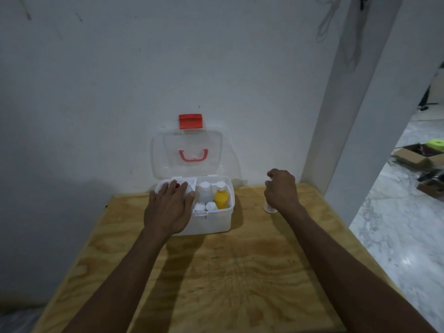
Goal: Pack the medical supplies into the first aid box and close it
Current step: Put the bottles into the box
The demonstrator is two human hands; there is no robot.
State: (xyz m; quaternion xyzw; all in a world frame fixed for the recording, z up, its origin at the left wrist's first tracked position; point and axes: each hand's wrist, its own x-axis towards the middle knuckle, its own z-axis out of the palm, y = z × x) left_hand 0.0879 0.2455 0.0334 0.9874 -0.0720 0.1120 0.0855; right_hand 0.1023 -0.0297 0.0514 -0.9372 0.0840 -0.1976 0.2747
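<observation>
First aid box [211, 219], white plastic with a clear lid [187, 152] standing open and leaning back against the wall [120, 80], sits at the far middle of a plywood table [228, 272]. A red latch [190, 121] sticks up from the lid's top edge, and a pink handle [193, 155] shows through the clear panel. Inside the box's right part stand a yellow bottle [221, 198] with a white cap, a taller white bottle [205, 191] just beside it to the left, and two small white round-topped containers [205, 207] at the front. The left part holds a white tray [187, 185], and the left hand [169, 210] lies on top of it, palm down, fingers spread flat and gripping nothing that can be made out; a small red spot shows between two of its fingers. The right hand [281, 191] is off to the right of the box, apart from it, with its fingers curled closed around the top of a small white bottle [269, 207] that stands on the table beneath the wrist. Beyond the table's right edge lies a marble floor [396, 224] with cardboard boxes [413, 157].
</observation>
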